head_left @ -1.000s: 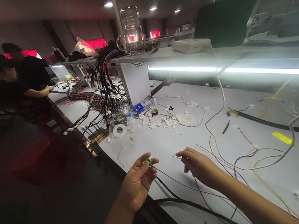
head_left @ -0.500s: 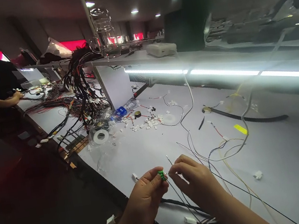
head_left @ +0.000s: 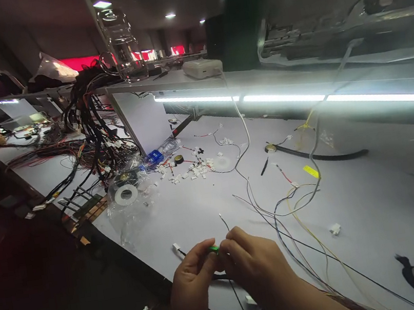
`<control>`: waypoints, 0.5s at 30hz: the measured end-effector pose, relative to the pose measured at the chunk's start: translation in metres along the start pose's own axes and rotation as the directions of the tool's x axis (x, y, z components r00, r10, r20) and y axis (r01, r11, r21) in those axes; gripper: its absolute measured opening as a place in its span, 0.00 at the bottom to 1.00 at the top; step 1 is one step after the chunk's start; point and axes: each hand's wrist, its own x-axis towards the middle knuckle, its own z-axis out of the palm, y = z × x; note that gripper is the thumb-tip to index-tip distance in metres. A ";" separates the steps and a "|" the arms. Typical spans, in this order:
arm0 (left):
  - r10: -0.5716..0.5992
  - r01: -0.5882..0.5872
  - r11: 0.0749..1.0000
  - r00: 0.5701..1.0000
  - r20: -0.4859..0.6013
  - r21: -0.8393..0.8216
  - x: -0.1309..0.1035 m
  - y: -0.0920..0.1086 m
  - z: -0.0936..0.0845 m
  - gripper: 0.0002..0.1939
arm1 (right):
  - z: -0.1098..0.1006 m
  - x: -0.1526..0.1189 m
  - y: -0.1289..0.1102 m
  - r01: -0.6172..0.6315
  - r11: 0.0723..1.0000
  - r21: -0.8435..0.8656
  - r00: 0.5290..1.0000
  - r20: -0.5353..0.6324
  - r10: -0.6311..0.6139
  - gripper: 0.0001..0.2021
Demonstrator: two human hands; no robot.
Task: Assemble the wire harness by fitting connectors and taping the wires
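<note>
Hands met | left hand (head_left: 195, 281), right hand (head_left: 253, 267) pinch green connector (head_left: 214, 249) | white bench (head_left: 375, 213), dim room

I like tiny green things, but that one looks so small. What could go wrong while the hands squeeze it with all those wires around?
The green connector, pinched between left hand and right hand at the table's edge, might slip and fall off. The thin black wire could bend or miss. Loose wires nearby might snag.
</note>
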 end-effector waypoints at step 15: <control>-0.050 0.076 0.987 0.983 -0.179 0.138 -0.030 0.010 -0.016 0.22 | 0.005 -0.020 -0.028 -0.085 0.798 0.597 0.994 -0.002 0.107 0.04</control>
